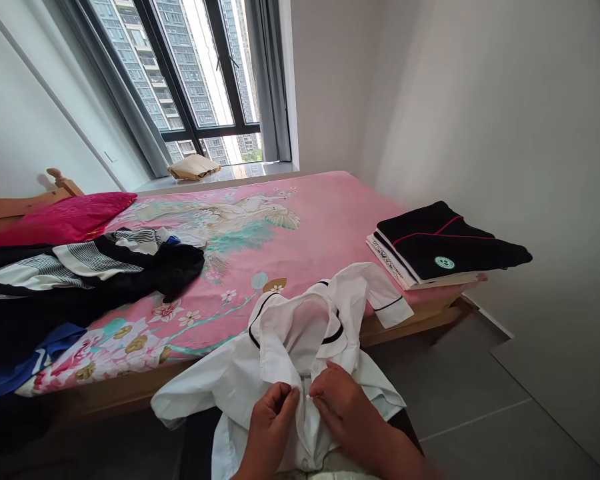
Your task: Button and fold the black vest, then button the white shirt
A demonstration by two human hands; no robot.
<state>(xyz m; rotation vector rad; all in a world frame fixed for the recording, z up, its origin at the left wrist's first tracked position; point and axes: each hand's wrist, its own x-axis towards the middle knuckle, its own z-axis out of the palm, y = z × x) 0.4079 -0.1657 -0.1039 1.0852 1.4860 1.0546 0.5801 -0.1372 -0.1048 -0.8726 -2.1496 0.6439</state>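
Note:
A white shirt (230, 373) with black trim on its collar lies across my lap and over the bed's near edge. One sleeve, with a black line at its cuff, rests on the bed. My left hand (275, 423) pinches the shirt's front edge just below the collar. Close beside it, my right hand (343, 407) is closed on the opposite front edge, thumb and finger together. The two hands are a small gap apart at the shirt's front opening. Whatever small part lies between the right fingertips is hidden.
The bed (330, 220) has a pink flowered sheet. A pile of black, white and blue clothes (95, 273) lies left, by a red pillow (75, 215). Folded clothes with a black garment on top (430, 240) sit at the right corner. A beige bundle (194, 167) rests on the windowsill.

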